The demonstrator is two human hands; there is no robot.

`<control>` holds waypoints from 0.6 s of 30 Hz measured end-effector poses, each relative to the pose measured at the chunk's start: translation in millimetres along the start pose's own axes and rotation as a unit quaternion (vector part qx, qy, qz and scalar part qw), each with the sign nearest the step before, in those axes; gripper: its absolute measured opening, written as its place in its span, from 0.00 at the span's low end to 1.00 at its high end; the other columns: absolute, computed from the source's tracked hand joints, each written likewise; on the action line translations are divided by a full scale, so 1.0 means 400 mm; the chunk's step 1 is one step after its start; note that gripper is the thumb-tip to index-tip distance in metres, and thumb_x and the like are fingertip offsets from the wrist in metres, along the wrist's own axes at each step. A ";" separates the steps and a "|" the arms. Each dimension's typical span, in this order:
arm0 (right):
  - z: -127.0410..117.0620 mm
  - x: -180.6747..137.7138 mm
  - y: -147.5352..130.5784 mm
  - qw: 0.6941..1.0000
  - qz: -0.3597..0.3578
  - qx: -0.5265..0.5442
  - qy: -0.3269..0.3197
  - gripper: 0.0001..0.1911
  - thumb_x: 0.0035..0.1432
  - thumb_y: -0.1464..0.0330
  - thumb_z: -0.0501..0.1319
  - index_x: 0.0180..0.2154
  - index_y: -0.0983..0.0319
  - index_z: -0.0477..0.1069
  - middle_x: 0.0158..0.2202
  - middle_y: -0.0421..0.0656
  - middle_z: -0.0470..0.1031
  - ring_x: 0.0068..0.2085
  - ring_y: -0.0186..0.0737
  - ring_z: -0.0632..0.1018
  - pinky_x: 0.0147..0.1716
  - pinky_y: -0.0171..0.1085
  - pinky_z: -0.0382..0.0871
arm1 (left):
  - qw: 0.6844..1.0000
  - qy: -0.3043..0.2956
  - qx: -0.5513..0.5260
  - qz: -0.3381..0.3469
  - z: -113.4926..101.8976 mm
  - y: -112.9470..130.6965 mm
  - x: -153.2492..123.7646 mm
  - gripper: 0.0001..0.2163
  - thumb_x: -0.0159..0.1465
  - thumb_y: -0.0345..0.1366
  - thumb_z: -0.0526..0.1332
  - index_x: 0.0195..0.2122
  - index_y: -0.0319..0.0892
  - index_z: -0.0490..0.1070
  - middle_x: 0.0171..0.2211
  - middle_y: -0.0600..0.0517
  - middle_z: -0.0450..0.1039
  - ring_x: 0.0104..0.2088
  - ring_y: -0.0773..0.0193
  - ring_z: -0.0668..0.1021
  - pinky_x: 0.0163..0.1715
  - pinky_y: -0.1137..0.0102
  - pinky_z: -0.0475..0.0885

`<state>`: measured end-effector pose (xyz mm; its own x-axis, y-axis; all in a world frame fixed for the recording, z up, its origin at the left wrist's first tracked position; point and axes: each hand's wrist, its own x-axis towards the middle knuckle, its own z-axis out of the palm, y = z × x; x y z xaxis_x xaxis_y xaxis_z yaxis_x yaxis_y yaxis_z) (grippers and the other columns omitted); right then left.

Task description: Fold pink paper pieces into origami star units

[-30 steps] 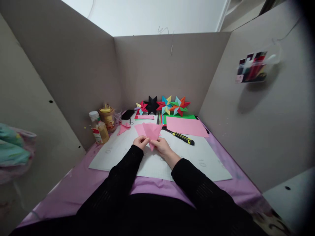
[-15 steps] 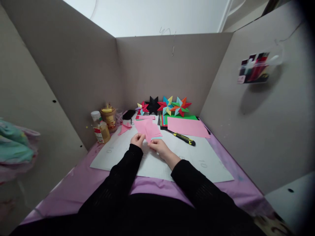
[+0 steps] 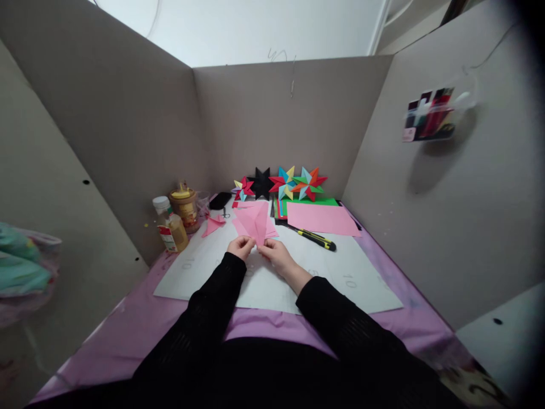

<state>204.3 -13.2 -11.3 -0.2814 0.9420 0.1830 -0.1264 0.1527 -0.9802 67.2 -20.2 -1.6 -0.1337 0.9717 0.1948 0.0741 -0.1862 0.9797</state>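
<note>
Two bare hands in black knit sleeves meet over a large white sheet with pencilled numbers (image 3: 323, 289), which lies on a purple cloth (image 3: 128, 326). Between them is a folded, pointed piece of pink paper (image 3: 256, 222), narrow end toward the person. The left hand (image 3: 241, 247) pinches that narrow end from the left, thumb against fingers; the right hand (image 3: 276, 254) pinches it from the right, its fingertips just beside the left's. Flat pink paper pieces (image 3: 272, 229) lie behind the folded one, partly covered by it. To the left is a smaller folded pink paper shape (image 3: 214, 225); to the right, a yellow-and-black utility knife (image 3: 318, 239) lies near a wide rectangular pink sheet (image 3: 322, 219). Farther back, a black paper star (image 3: 261, 184) and three multicoloured paper stars (image 3: 309, 184) lean against a grey panel (image 3: 289, 122). A clear bottle with a white cap (image 3: 171, 228) stands at far left.
</note>
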 end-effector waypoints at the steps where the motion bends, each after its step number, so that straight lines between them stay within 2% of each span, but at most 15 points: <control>1: -0.002 0.001 0.001 1.000 0.002 0.007 0.002 0.13 0.43 0.62 0.62 0.19 0.63 0.62 0.15 0.34 0.60 0.18 0.28 0.60 0.19 0.31 0.50 | 1.000 -0.009 0.005 0.005 0.002 0.000 -0.001 0.14 0.48 0.46 0.63 0.20 0.39 0.66 0.12 0.60 0.59 0.14 0.74 0.59 0.16 0.76 0.54; 4: -0.005 0.004 0.004 1.000 0.014 0.020 -0.004 0.12 0.43 0.63 0.62 0.19 0.63 0.63 0.14 0.34 0.61 0.18 0.28 0.60 0.18 0.31 0.50 | 0.999 -0.026 0.019 0.023 0.005 -0.004 -0.001 0.13 0.47 0.44 0.63 0.20 0.38 0.67 0.14 0.59 0.61 0.16 0.73 0.61 0.18 0.76 0.56; 11: -0.005 0.001 0.003 1.000 0.010 -0.007 -0.011 0.11 0.45 0.63 0.61 0.21 0.64 0.65 0.17 0.35 0.64 0.19 0.28 0.61 0.20 0.31 0.52 | 0.998 0.007 0.005 0.058 0.011 -0.012 -0.002 0.13 0.48 0.43 0.63 0.19 0.38 0.66 0.16 0.58 0.63 0.19 0.73 0.63 0.21 0.75 0.59; 18: 0.003 -0.006 -0.018 0.999 0.029 -0.001 -0.044 0.09 0.42 0.66 0.62 0.20 0.64 0.64 0.17 0.35 0.63 0.19 0.28 0.61 0.20 0.31 0.51 | 0.996 0.085 -0.015 0.035 -0.016 -0.008 0.015 0.13 0.48 0.44 0.63 0.20 0.39 0.64 0.12 0.61 0.55 0.15 0.74 0.57 0.16 0.76 0.54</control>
<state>204.6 -16.9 -4.5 -0.3711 0.9192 0.1320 -0.1059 0.0993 -0.9894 59.8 -14.5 -3.4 -0.2943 0.9183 0.2646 0.0599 -0.2586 0.9641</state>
